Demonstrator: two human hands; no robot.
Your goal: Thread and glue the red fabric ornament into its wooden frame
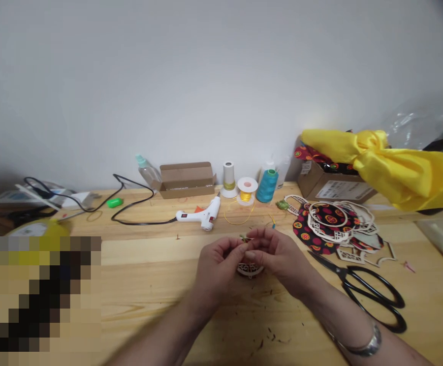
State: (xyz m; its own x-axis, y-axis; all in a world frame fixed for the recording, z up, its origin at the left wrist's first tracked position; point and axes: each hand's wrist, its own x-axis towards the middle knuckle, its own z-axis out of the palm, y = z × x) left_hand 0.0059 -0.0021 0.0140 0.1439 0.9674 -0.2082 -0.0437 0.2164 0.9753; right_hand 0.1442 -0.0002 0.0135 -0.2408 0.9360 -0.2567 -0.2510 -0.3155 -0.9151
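My left hand (219, 267) and my right hand (277, 256) meet above the middle of the table, thumbs and fingertips pinched close together. Beneath them shows a small round wooden lattice ornament (250, 269) with dark red at its edge and a bit of green at its top. The fingers of my left hand close on its upper part. What my right fingertips pinch is hidden. Just beyond my right hand, a yellow cord (272, 217) ends near a small teal piece (274, 226).
Behind stand a glue gun (202, 216), a cardboard box (187, 183), a yellow cord spool (247, 192) and a teal thread cone (267, 186). At right lie black scissors (374, 295), patterned fabric cutouts (307, 234) and a carton (331, 185) under yellow cloth (404, 168).
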